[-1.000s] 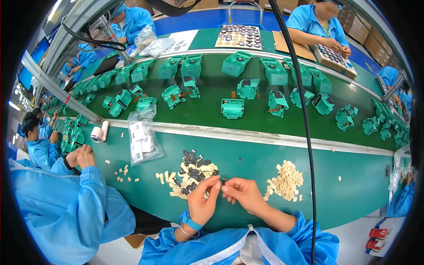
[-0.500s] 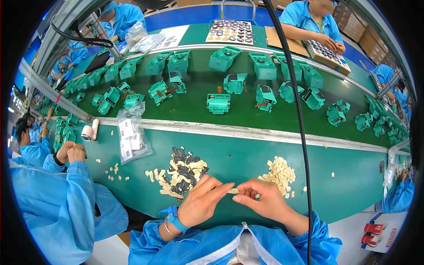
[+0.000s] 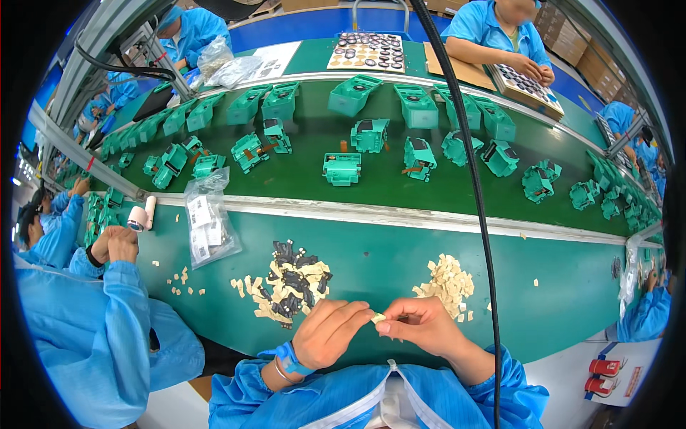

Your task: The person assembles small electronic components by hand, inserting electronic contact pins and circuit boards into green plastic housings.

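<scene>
My left hand (image 3: pixel 332 334), with a blue wrist strap and a bangle at the wrist, and my right hand (image 3: pixel 423 327) meet just above the table's near side. Between their fingertips is a small cream-coloured piece (image 3: pixel 377 317), pinched from both sides; the fingers hide part of it. Beyond my left hand lies a mixed pile of small black parts (image 3: pixel 309 292) and cream strips (image 3: pixel 266 309). A heap of small cream pieces (image 3: pixel 446 280) sits just past my right hand.
A clear plastic bag (image 3: pixel 212 225) lies at the left, near a pinkish-white handheld device (image 3: pixel 142 214). A black cable (image 3: pixel 480 214) hangs across the view. Green plastic housings (image 3: pixel 342 169) stand on the belt (image 3: pixel 286 182) beyond a metal rail (image 3: pixel 343 211). A co-worker's hands (image 3: pixel 118 244) are at left.
My fingertips have drawn closer together around the cream piece, and it is now tilted with less of it showing. The view has shifted slightly; both piles look the same.
</scene>
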Demonstrator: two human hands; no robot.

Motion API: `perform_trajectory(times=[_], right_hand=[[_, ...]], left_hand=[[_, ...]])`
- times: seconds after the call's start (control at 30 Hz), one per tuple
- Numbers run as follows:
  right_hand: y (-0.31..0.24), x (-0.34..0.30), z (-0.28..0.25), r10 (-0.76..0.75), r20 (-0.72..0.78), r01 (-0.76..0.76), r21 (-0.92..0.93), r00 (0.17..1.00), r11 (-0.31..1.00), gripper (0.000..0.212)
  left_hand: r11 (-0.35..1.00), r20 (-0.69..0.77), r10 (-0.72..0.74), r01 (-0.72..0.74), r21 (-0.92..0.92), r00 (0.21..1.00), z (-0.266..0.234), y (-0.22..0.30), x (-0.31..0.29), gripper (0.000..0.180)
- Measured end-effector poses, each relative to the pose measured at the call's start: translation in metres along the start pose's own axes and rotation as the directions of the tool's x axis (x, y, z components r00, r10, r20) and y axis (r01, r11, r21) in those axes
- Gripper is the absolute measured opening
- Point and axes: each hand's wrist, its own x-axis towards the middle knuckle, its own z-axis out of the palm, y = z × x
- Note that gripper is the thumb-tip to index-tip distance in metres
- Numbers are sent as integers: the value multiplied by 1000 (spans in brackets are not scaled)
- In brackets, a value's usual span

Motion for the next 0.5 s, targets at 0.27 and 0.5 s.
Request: perform_trajectory(times=[0.27, 0.5], right_hand=[[-4, -7, 2, -213, -144, 172, -255, 966, 952, 11], [-5, -9, 0, -630, -80, 420, -679, 772, 602, 12]], left_hand=[[987, -29, -69, 64, -147, 997, 10, 13, 5, 29], [934, -7, -192, 180, -309, 981, 15, 22, 9, 25]])
